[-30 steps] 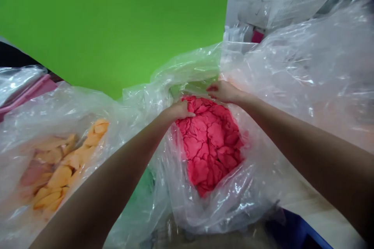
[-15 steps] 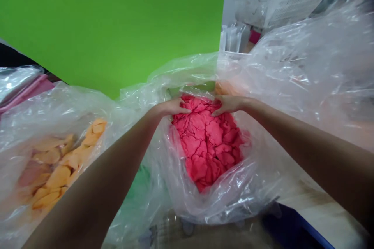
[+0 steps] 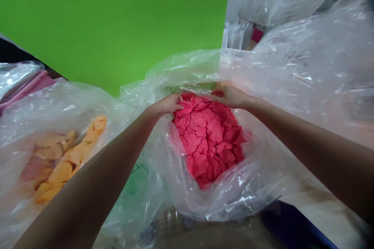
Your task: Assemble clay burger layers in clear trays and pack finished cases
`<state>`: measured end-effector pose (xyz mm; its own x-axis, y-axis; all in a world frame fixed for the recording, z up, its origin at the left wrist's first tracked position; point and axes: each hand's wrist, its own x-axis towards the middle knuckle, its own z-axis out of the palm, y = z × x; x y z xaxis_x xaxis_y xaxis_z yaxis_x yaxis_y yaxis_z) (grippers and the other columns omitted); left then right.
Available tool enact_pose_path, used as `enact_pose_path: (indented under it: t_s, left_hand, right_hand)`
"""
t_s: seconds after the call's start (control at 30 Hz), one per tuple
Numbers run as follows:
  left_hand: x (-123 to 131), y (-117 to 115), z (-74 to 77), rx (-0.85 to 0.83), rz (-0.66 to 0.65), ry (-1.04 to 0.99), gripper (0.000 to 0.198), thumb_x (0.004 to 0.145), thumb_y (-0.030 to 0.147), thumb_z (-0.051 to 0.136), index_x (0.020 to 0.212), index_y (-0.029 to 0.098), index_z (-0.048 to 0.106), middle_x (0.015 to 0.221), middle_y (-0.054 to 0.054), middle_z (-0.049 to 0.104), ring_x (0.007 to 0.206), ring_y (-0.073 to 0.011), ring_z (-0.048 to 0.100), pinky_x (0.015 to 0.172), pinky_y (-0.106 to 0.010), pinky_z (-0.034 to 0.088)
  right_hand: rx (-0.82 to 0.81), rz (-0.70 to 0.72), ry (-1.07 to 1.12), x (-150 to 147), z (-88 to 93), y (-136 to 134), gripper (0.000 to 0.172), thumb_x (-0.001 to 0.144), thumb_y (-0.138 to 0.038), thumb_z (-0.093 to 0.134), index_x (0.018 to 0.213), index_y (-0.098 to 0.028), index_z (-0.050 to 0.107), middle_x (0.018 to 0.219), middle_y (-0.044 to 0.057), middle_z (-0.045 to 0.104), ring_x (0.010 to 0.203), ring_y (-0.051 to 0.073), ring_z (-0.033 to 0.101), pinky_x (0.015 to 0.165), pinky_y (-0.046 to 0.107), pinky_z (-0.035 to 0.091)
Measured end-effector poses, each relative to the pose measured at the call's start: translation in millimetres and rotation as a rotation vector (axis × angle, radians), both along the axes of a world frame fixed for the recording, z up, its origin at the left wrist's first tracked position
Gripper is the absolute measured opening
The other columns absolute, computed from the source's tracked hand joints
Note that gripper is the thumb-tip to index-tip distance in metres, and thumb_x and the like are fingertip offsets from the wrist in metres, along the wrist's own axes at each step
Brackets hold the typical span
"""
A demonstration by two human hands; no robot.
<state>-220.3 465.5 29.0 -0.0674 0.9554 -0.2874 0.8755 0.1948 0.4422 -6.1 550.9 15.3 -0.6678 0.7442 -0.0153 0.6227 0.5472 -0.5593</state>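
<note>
A mass of cracked pink dough [image 3: 209, 140] fills the mouth of a transparent plastic bag [image 3: 222, 198]. My left hand [image 3: 168, 104] lies at the dough's upper left edge, fingers curled against it and the bag's rim. My right hand [image 3: 230, 96] is at the far edge, with a dab of pink on its fingertips. Whether either hand grips dough or plastic is hard to see. To the left, orange dough pieces [image 3: 62, 165] lie in a second transparent bag [image 3: 52, 105], nearer my left forearm than my hand.
A bright green backdrop [image 3: 102, 27] fills the far left. A white plastic basket [image 3: 283, 4] holding bagged items stands at the back right. Loose plastic sheeting [image 3: 309, 66] billows on the right. A blue container [image 3: 289, 229] and a pale wooden surface [image 3: 321, 210] lie at the lower right.
My left hand has shifted left along the dough's edge. My right hand moved down onto the dough, then back to the far edge. The dough's surface has shifted slightly.
</note>
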Motion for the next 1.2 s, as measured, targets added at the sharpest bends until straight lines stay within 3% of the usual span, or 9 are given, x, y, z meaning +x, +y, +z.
enact_pose_path:
  t_s: [0.17,0.3,0.37,0.47,0.57,0.67,0.77,1.07,1.2]
  left_hand:
    - [17.4,-27.6,35.4,0.128,0.024,-0.251,0.031,0.078,0.038,0.049,0.102,0.02,0.057,0.099,-0.006,0.063,0.085,-0.0189,0.06,0.073,-0.032,0.049]
    - [38.9,-63.7,66.3,-0.008,0.002,-0.714,0.034,0.08,0.032,0.049,0.112,0.02,0.052,0.098,-0.006,0.064,0.086,-0.0176,0.061,0.076,-0.034,0.05]
    - [47.8,-84.7,79.2,-0.044,-0.012,-0.775,0.037,0.08,0.03,0.05,0.117,0.022,0.049,0.102,-0.006,0.063,0.088,-0.0178,0.061,0.078,-0.035,0.05]
    - [59.4,-118.4,94.5,0.029,-0.036,-0.75,0.039,0.079,0.028,0.053,0.118,0.026,0.049,0.106,-0.003,0.062,0.092,-0.0177,0.059,0.08,-0.035,0.05]
    - [72.4,-152.0,103.1,0.217,-0.032,-0.648,0.039,0.078,0.029,0.055,0.117,0.032,0.048,0.106,0.0,0.061,0.089,-0.0167,0.059,0.076,-0.033,0.053]
    - [87.6,-179.3,104.4,0.441,-0.093,-0.479,0.046,0.076,0.028,0.059,0.119,0.036,0.045,0.117,0.001,0.054,0.097,-0.018,0.055,0.08,-0.032,0.051]
    - [101.0,-194.0,100.5,0.504,-0.179,-0.359,0.051,0.076,0.027,0.058,0.123,0.036,0.04,0.122,0.0,0.049,0.107,-0.0186,0.048,0.087,-0.031,0.048]
    - [111.6,-193.3,89.3,0.711,-0.298,0.009,0.056,0.08,0.023,0.052,0.129,0.036,0.028,0.103,-0.004,0.05,0.093,-0.0177,0.052,0.076,-0.03,0.05]
    - [113.0,-190.3,74.8,0.722,-0.349,0.139,0.053,0.081,0.025,0.05,0.128,0.036,0.028,0.115,-0.005,0.043,0.109,-0.0193,0.045,0.089,-0.034,0.045]
  right_hand:
    - [-0.173,0.022,0.164,-2.4,20.5,-29.8,0.04,0.084,-0.046,0.038,0.099,-0.015,0.059,0.099,0.011,0.063,0.09,0.021,0.059,0.079,0.032,0.047]
    - [-0.814,0.138,0.486,6.3,44.1,-72.1,0.049,0.086,-0.054,0.022,0.109,-0.021,0.051,0.097,0.008,0.064,0.085,0.017,0.062,0.072,0.029,0.053]
    - [-1.159,0.181,0.649,16.3,57.6,-97.8,0.045,0.085,-0.054,0.026,0.109,-0.024,0.051,0.091,0.006,0.065,0.08,0.016,0.064,0.073,0.033,0.053]
    - [-1.365,0.152,0.796,35.2,74.9,-136.1,0.031,0.086,-0.044,0.039,0.103,-0.025,0.056,0.082,0.003,0.066,0.074,0.014,0.064,0.076,0.035,0.052]
    - [-1.382,0.058,0.864,52.5,86.5,-167.2,0.016,0.082,-0.028,0.051,0.092,-0.023,0.062,0.077,0.002,0.066,0.071,0.012,0.064,0.072,0.027,0.053]
    - [-1.357,0.013,0.883,64.1,94.1,-186.9,0.017,0.083,-0.03,0.05,0.092,-0.024,0.064,0.081,0.003,0.067,0.072,0.013,0.065,0.069,0.027,0.054]
    - [-1.306,-0.017,0.917,70.6,99.4,-196.1,0.019,0.083,-0.03,0.049,0.094,-0.026,0.063,0.087,0.003,0.067,0.079,0.015,0.064,0.072,0.029,0.053]
    - [-1.169,-0.087,0.881,82.9,105.9,-204.3,0.019,0.08,-0.034,0.052,0.093,-0.028,0.064,0.089,0.003,0.066,0.088,0.018,0.061,0.082,0.036,0.049]
    - [-1.169,-0.104,0.816,86.9,95.1,-195.4,0.018,0.08,-0.034,0.052,0.087,-0.024,0.065,0.085,0.003,0.066,0.079,0.016,0.062,0.08,0.034,0.049]
